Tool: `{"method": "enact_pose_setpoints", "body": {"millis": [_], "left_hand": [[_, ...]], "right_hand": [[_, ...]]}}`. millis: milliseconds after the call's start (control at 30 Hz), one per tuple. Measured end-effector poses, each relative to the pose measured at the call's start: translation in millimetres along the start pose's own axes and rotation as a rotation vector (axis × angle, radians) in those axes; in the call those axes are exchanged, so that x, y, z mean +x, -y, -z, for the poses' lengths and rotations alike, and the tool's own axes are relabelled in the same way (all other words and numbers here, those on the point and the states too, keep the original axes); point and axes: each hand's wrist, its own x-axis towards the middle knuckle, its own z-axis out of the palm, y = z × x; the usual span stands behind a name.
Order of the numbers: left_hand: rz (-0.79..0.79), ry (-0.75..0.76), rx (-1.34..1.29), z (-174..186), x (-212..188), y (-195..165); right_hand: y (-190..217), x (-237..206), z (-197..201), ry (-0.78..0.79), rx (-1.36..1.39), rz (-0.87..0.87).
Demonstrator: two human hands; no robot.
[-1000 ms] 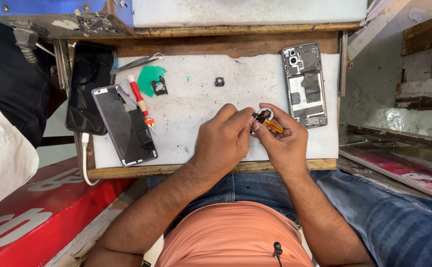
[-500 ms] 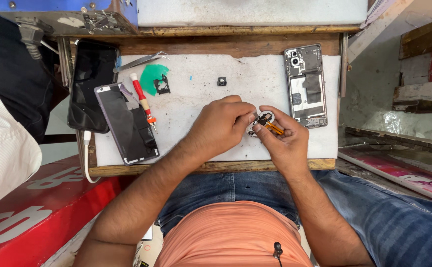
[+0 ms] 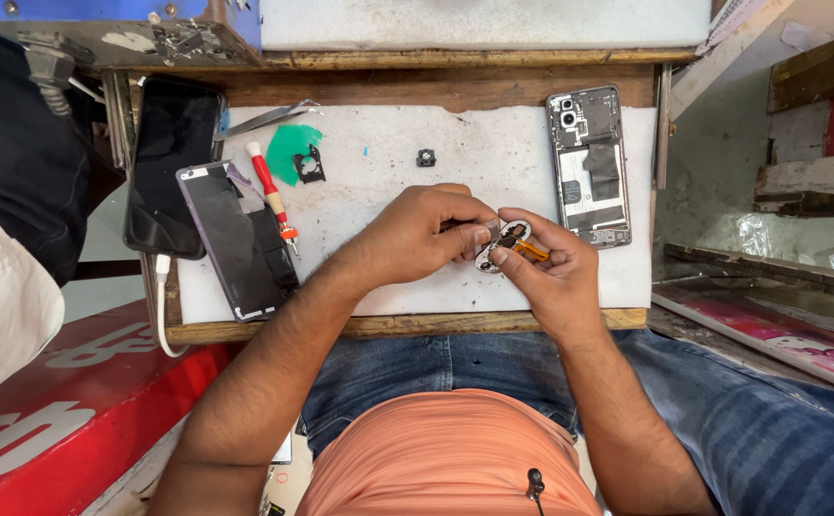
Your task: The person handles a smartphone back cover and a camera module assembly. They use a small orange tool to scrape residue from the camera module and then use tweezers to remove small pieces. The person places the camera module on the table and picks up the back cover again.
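Note:
My left hand (image 3: 415,237) and my right hand (image 3: 543,269) meet over a white work mat (image 3: 379,201). Between their fingertips they pinch a small silver phone part with round holes and an orange flex strip (image 3: 505,245). The left hand also seems to grip a thin metal tool against the part; its tip is hidden. An opened phone body (image 3: 589,164) lies at the mat's right edge, just beyond my right hand.
On the mat's left lie a detached dark phone back panel (image 3: 235,239), a red-handled screwdriver (image 3: 270,195), a green pick (image 3: 291,151), tweezers (image 3: 264,118) and a small black part (image 3: 426,158). A black phone (image 3: 171,172) with a white cable lies further left.
Both hands have stayed together on the small part, with the fingers shifting slightly around it. The view has drifted a little.

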Motion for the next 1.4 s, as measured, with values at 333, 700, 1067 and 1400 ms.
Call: {"method": "enact_pose_setpoints", "body": {"millis": [333,700,1067,1400], "left_hand": [[-0.153,-0.320,0.259,-13.9,-18.7,-16.2],[-0.299,-0.543,0.787,-40.9,-22.3,-25.7],[-0.408,-0.567,0.875,-43.1,-16.5,-17.4],[-0.568,-0.468,0.794,-33.8,-17.3,-7.0]], "right_hand": [[2.9,-2.4,-9.9,-0.079,-0.046,0.028],[14.1,-5.1,-28.3,-0.157,-0.375,0.093],[18.9,-0.6,-29.8,-0.175,-0.410,0.031],[13.4,6.1,-18.3,-0.129,-0.144,-0.005]]}}
